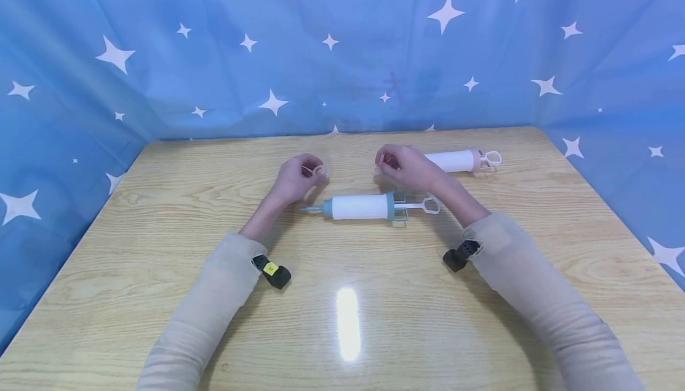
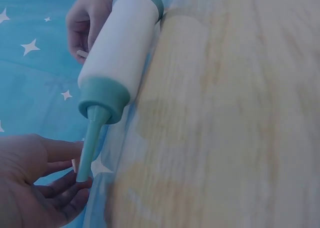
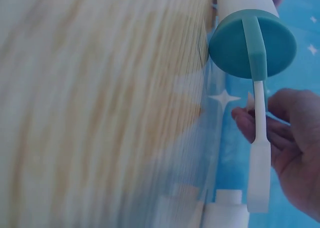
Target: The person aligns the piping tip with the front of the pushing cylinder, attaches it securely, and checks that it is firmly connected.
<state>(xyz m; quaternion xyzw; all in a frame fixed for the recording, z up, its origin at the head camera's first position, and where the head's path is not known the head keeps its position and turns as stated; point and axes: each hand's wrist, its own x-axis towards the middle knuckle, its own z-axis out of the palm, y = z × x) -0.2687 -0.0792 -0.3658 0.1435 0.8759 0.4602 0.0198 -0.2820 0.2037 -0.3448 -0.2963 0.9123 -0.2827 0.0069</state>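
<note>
My left hand (image 1: pixel 297 178) pinches a small pale ring (image 1: pixel 319 170) above the left end of a large syringe (image 1: pixel 360 207), which has a white barrel and teal ends. This syringe lies across the table, thin teal nozzle (image 2: pixel 90 145) to the left and white ring-handled plunger (image 3: pixel 259 173) to the right. Farther back, my right hand (image 1: pixel 409 165) holds a small pale piece (image 3: pixel 250 102) between thumb and fingers; its shape is mostly hidden. Behind that hand lies a second syringe (image 1: pixel 452 161), white with pink fittings, its nozzle end covered by the hand.
The wooden table (image 1: pixel 342 260) ends at the back against a blue curtain (image 1: pixel 342 52) with white stars. Black wrist cameras (image 1: pixel 273 271) sit on both sleeves. The teal syringe lies nearer to the person than both hands.
</note>
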